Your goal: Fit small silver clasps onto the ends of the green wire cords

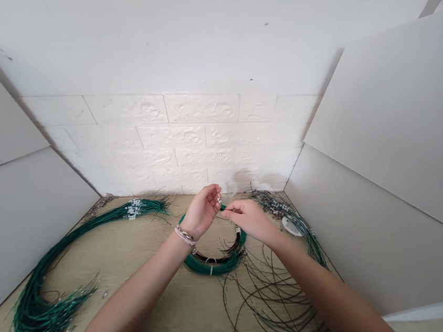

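My left hand (205, 211), with a bracelet at the wrist, is raised above the middle of the table, its fingers curled about a thin dark wire. Close beside it, my right hand (250, 220) pinches a green wire (222, 207) between thumb and forefinger. A small white piece (220, 201) sits on the wire between the two hands; its exact kind is too small to tell. Below both hands lies a tied coil of green and black wire (212, 269), partly hidden by the hands and wrists.
On the left lies a long curved bundle of green wires (61, 243) with white connectors (133, 209). Another wire bundle (313, 246) and a white round piece (292, 226) lie at right. Loose dark wires (254, 294) spread in front. Grey panels (31, 207) and a brick-patterned wall (190, 137) enclose the table.
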A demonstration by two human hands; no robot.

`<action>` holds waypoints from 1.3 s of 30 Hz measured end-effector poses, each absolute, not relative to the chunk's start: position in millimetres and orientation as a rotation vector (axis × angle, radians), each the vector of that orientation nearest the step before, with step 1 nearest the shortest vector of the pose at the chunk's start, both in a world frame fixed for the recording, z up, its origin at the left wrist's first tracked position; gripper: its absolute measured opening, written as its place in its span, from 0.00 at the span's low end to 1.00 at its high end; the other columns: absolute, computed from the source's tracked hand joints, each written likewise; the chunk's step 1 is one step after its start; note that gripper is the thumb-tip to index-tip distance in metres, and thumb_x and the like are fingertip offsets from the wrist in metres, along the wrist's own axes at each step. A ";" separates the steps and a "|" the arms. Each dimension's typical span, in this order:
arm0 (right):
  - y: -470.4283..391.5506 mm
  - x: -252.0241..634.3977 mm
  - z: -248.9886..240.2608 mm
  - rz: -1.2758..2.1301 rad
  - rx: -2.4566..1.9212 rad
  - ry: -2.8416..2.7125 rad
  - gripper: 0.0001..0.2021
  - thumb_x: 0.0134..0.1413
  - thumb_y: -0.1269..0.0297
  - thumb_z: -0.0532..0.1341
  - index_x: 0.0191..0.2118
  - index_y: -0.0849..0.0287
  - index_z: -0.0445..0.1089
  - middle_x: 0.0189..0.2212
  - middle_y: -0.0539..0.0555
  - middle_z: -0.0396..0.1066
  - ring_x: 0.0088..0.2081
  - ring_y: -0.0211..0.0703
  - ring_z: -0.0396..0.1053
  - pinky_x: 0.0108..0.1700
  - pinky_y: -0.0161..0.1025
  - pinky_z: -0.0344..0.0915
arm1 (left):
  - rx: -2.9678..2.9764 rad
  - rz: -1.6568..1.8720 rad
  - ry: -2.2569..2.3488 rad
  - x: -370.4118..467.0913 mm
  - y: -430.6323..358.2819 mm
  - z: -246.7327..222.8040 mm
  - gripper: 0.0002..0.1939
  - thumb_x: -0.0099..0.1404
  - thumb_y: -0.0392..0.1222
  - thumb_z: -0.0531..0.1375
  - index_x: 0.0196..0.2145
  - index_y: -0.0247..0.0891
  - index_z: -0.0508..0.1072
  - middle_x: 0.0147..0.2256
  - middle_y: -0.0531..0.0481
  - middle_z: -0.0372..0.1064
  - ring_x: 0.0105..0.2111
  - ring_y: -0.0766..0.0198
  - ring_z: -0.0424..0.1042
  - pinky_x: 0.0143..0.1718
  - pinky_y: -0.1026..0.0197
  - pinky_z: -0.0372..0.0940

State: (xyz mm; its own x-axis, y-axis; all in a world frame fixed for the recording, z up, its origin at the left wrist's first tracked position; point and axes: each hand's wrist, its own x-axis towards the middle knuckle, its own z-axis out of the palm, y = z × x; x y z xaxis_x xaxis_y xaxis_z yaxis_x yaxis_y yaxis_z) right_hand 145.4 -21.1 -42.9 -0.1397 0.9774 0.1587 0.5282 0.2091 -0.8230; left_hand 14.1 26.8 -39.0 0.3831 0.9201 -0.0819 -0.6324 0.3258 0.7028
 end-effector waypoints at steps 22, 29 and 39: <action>-19.3 155.1 -40.3 0.646 -1.501 -1.725 0.12 0.46 0.58 0.55 0.23 0.61 0.69 0.15 0.47 0.57 0.19 0.33 0.51 0.23 0.32 0.47 | 0.807 1.132 0.629 9.6 31.4 -38.1 0.09 0.48 0.36 0.62 0.29 0.30 0.70 0.24 0.52 0.66 0.21 0.75 0.62 0.21 0.72 0.57; -18.8 159.9 -37.7 0.477 -1.565 -1.741 0.12 0.47 0.58 0.54 0.24 0.59 0.69 0.17 0.48 0.63 0.20 0.34 0.55 0.24 0.32 0.50 | 0.835 1.017 0.675 6.5 36.9 -41.5 0.08 0.52 0.37 0.63 0.31 0.30 0.72 0.28 0.48 0.71 0.18 0.77 0.63 0.13 0.75 0.52; -18.1 167.9 -37.9 0.205 -1.673 -1.905 0.12 0.51 0.61 0.52 0.24 0.57 0.69 0.17 0.49 0.64 0.19 0.35 0.54 0.24 0.33 0.46 | 0.767 0.888 0.656 4.3 38.3 -41.2 0.05 0.53 0.35 0.62 0.30 0.32 0.72 0.25 0.51 0.70 0.15 0.79 0.61 0.12 0.77 0.53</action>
State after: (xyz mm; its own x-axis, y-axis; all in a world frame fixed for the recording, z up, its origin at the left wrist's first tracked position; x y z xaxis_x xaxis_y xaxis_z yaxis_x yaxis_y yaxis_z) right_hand 167.9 -18.1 -37.9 -0.0360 0.9451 0.3247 0.8545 0.1976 -0.4805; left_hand 4.3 38.3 -41.2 0.4770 0.8595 -0.1836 -0.4279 0.4095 0.8057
